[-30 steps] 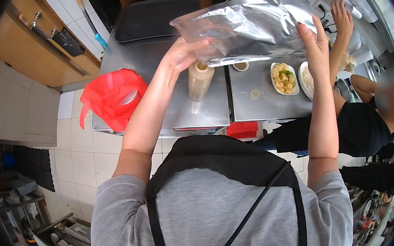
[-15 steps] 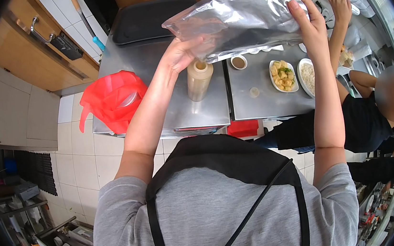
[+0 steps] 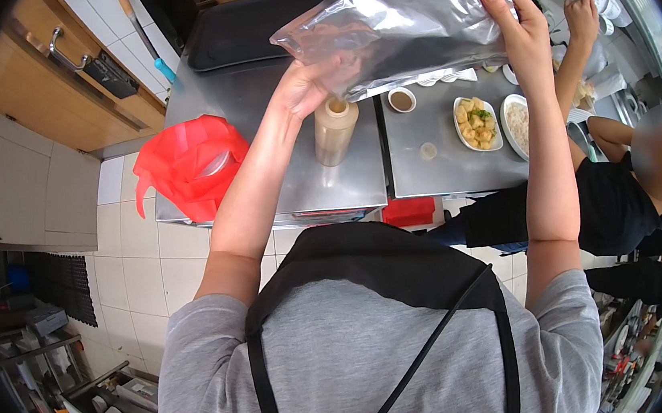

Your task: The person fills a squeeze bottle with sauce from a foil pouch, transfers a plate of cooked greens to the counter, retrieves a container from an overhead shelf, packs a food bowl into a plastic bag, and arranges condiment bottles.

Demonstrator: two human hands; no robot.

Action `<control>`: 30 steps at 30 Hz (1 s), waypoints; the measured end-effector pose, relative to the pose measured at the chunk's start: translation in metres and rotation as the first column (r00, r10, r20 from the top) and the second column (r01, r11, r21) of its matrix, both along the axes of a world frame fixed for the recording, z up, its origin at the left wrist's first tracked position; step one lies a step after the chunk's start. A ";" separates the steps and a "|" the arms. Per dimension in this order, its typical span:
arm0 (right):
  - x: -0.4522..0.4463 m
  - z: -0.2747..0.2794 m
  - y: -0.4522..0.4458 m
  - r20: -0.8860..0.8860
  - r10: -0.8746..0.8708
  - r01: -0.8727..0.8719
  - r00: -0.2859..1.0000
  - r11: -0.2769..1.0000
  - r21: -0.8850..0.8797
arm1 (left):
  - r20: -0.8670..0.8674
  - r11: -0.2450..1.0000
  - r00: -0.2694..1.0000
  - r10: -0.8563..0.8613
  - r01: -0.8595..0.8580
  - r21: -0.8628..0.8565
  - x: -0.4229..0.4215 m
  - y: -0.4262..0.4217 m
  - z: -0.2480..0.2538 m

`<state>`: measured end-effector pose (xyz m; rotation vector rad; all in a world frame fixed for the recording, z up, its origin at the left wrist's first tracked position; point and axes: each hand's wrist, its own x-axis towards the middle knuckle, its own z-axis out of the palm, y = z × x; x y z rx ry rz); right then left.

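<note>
A large silver foil pouch (image 3: 417, 24) with a clear, see-through left part is stretched between my hands above the counter. My left hand (image 3: 304, 88) is at the pouch's lower left edge, with its fingers behind or inside the clear film, seen through it. On the right end, my right hand (image 3: 520, 21) grips the foil, thumb in front. Just below my left hand stands an uncapped squeeze bottle (image 3: 336, 135) of pale brownish colour. The pouch hides part of the counter behind it.
A red bag (image 3: 190, 169) lies on the steel counter (image 3: 280, 183) at left, a black tray (image 3: 252, 33) behind. To the right sit a sauce cup (image 3: 401, 101), a dish of yellow cubes (image 3: 478, 124) and an oval white dish (image 3: 514, 127). A person (image 3: 616, 193) stands at right.
My hands and the pouch have stayed almost in place, the pouch's top rising slightly. The co-worker's raised hand at right has come down a little. Another person's hands now show at the top.
</note>
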<state>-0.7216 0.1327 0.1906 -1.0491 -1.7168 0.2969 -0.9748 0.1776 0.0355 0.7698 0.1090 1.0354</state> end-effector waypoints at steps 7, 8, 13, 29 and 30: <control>-0.004 0.003 0.000 -0.004 -0.014 0.014 1.000 1.000 -0.007 | 0.020 1.000 1.000 0.016 -0.016 0.012 0.002 0.001 0.000; -0.004 0.003 0.000 0.002 -0.024 0.024 1.000 1.000 -0.012 | 0.025 1.000 1.000 -0.001 0.001 0.006 0.002 0.003 -0.003; -0.007 0.004 0.000 0.010 -0.028 0.028 1.000 1.000 0.005 | 0.023 1.000 1.000 0.013 -0.013 0.021 0.002 0.000 0.002; -0.012 0.010 0.001 0.023 0.043 -0.042 0.999 0.998 -0.048 | 0.050 0.999 0.999 -0.016 0.017 -0.034 0.001 -0.002 0.004; -0.013 0.012 0.000 0.022 0.044 -0.043 0.999 0.998 -0.047 | 0.060 0.998 0.997 -0.040 0.042 -0.037 0.001 -0.003 0.005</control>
